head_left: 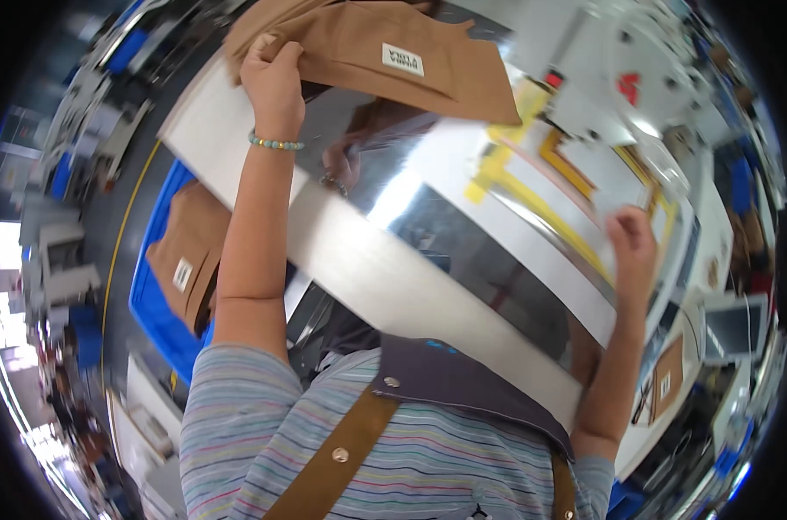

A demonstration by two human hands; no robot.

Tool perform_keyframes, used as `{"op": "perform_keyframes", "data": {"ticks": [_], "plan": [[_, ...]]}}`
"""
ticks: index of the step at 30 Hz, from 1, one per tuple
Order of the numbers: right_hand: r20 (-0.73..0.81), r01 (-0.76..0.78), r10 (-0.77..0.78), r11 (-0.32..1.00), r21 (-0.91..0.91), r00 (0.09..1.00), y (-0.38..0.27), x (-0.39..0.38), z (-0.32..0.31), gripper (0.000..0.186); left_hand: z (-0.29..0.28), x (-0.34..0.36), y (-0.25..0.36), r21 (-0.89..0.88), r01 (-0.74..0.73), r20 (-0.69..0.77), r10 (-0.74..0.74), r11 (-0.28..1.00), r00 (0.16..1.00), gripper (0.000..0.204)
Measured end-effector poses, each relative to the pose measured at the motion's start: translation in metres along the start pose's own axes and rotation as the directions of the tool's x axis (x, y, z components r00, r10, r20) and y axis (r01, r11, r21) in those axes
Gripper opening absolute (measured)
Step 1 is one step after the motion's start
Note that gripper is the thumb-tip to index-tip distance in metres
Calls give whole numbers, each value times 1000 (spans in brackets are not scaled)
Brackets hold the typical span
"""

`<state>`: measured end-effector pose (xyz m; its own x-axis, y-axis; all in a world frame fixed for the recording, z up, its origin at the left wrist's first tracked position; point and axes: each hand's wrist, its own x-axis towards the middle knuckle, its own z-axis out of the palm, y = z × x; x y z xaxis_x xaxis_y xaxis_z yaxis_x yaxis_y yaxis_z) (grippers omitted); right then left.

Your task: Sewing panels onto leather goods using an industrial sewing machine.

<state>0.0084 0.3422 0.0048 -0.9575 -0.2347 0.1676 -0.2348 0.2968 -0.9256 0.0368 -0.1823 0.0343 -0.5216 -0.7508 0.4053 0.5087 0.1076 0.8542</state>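
Note:
My left hand (274,74) is raised at the far side of the steel-coloured table and pinches the left edge of a brown cloth piece (476,74). The cloth is flat and folded, with a small white label sewn on, and spreads rightward from the hand. Its far part runs out of the picture. To the right, my right hand (632,243) hangs raised beside a yellow-edged frame (575,169), apart from the cloth. Its fingers look curled in, with nothing visible in them, though motion blurs them a little.
A blue bin (163,316) at my left holds more brown cloth with a white label. The shiny tabletop (450,212) has a pale front strip (385,269). Behind the frame lies a red object (627,88). A monitor (734,329) stands at the right.

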Motion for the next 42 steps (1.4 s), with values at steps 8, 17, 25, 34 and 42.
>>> {"op": "perform_keyframes", "data": {"ticks": [8,17,25,34,42], "plan": [[12,-87,87,993,76,996,13,12,-58,20,-350,-27,133,238,-54,-626,196,970,755,24],[59,-124,115,978,167,992,31,37,-69,22,-468,-207,104,350,337,-904,221,874,366,29],[-43,-37,18,878,-477,999,41,80,-129,31,-356,-129,92,879,440,-158,756,-187,636,64],[282,-27,190,868,-497,940,15,124,6,25,-24,-108,9,497,-402,640,-12,769,768,34],[294,-189,266,946,-265,918,17,121,13,16,123,-154,-18,241,-687,969,-206,686,135,55]]}}
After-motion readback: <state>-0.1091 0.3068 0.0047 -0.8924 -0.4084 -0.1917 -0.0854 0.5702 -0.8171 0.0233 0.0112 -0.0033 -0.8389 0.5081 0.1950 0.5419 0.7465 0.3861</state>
